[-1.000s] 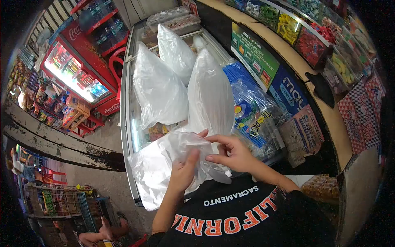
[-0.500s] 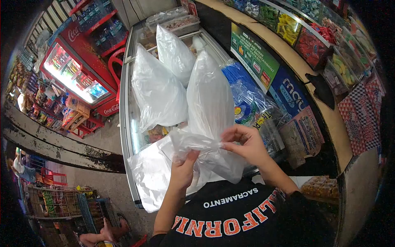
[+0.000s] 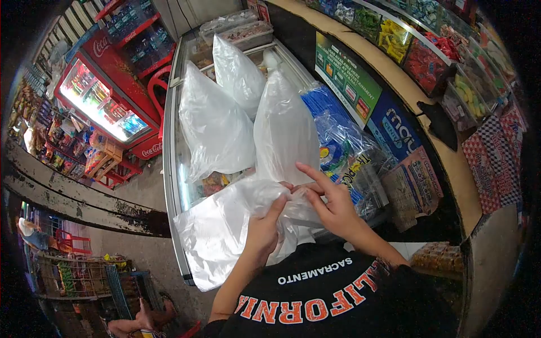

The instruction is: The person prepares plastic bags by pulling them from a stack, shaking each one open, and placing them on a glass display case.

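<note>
Close in front of my body, both hands work at the gathered open end of a filled clear plastic bag [image 3: 284,127] with white contents. My left hand [image 3: 265,225] pinches the bunched plastic between thumb and fingers. Against it, my right hand [image 3: 332,205] grips the same gather with thumb and lower fingers, its index finger stretched out. Two more filled plastic bags, one on the left [image 3: 213,121] and one behind [image 3: 238,73], lie beside it on the glass-topped freezer [image 3: 183,248]. Flat white plastic sheets or bags [image 3: 211,236] lie under my left wrist.
Packs of blue straws and plastic packaging [image 3: 338,141] lie along the freezer's right side. A dark counter panel with posters [image 3: 349,79] borders it. Plastic tubs [image 3: 248,34] stand at the far end. A red drinks cooler [image 3: 107,96] stands left; a person's legs [image 3: 141,321] show lower left.
My hands have come together at the bag's gathered end, the right moving inward and slightly down. The loose plastic that hung below the gather is now bunched between the fingers.
</note>
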Tool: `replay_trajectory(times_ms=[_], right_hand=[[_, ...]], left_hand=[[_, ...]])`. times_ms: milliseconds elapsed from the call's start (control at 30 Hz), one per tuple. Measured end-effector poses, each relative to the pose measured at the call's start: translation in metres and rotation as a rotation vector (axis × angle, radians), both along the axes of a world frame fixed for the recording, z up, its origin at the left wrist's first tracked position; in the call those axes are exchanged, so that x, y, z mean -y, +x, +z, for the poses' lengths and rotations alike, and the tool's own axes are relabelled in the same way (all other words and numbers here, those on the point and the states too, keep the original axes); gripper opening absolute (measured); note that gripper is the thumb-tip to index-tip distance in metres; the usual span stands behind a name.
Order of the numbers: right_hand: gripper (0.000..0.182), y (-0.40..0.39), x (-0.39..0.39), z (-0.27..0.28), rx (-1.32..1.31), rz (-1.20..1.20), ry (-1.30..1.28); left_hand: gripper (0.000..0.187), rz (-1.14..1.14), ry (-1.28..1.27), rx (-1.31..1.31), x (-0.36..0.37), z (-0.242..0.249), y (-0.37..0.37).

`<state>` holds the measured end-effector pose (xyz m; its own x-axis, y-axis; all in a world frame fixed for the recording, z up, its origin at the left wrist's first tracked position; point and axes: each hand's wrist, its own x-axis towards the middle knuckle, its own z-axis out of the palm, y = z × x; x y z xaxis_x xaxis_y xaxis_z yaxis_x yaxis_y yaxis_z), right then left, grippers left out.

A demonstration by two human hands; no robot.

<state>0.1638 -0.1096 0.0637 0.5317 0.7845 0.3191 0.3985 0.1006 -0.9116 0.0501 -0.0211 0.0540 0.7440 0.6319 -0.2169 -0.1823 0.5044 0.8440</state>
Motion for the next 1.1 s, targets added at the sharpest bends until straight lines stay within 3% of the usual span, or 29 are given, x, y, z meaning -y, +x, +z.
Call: replay_trajectory(times_ms=[67,167,233,267,333,367,467,533,567,600,667,700,767,900,967,1000,1067,1100], right_hand=[[0.037,0.005,0.002,0.000,0.067,-0.029,-0.042],[0.034,0.016,0.003,0.000,-0.045,-0.120,0.020],[0.029,0.023,0.002,-0.009,-0.307,-0.104,0.197],[0.029,0.025,0.002,-0.008,-0.307,-0.107,0.197],[0.027,0.028,0.003,-0.005,-0.998,-0.008,0.298],[0.023,0.030,0.002,-0.009,-1.075,0.019,0.335],[0.021,0.033,0.010,-0.010,-1.145,0.135,0.266],[0.021,0.032,0.010,-0.005,-1.147,0.119,0.238],[0.021,0.031,0.011,-0.002,-1.150,0.102,0.212],[0.021,0.031,0.012,0.001,-1.149,0.103,0.212],[0.021,0.033,0.018,0.007,-0.799,0.296,-0.077],[0.021,0.035,0.019,0.005,-0.796,0.295,-0.077],[0.031,0.038,0.020,-0.001,0.095,0.652,-0.448],[0.022,0.047,0.025,0.002,-0.078,0.612,-0.360],[0.024,0.060,0.033,0.016,-0.644,0.328,-0.125],[0.028,0.073,0.035,0.003,-0.740,0.401,0.098],[0.027,0.084,0.035,-0.003,-0.837,0.454,0.284],[0.027,0.083,0.032,0.004,-0.830,0.462,0.287]], left_hand=[[0.027,0.032,-0.083,-0.014,-0.001,0.000,-0.002],[0.030,0.126,-0.132,-0.051,-0.011,-0.010,-0.010],[0.031,0.142,-0.181,-0.029,-0.017,-0.014,-0.019],[0.032,0.159,-0.230,-0.007,-0.020,-0.018,-0.025],[0.033,0.161,-0.229,0.060,-0.027,-0.022,-0.032],[0.033,0.187,-0.259,0.045,-0.028,-0.020,-0.036],[0.030,0.195,-0.279,0.062,-0.033,-0.017,-0.041],[0.024,0.247,0.040,-0.033,-0.025,-0.007,-0.039],[0.024,0.248,0.041,-0.033,-0.028,-0.006,-0.041],[0.022,0.124,0.162,-0.065,-0.035,-0.004,-0.045],[0.021,-0.001,0.283,-0.095,-0.044,0.001,-0.050],[0.020,0.049,0.250,-0.129,-0.044,0.007,-0.052],[0.019,0.030,0.225,-0.100,-0.051,0.007,-0.057],[0.018,-0.093,0.235,-0.088,-0.058,0.011,-0.060],[0.018,-0.375,0.601,-0.373,-0.061,0.008,-0.068],[0.018,-0.366,0.593,-0.375,-0.063,0.008,-0.072],[0.018,-0.825,0.722,-0.263,-0.068,0.011,-0.074],[0.020,-0.825,0.737,-0.159,-0.070,0.016,-0.075]])
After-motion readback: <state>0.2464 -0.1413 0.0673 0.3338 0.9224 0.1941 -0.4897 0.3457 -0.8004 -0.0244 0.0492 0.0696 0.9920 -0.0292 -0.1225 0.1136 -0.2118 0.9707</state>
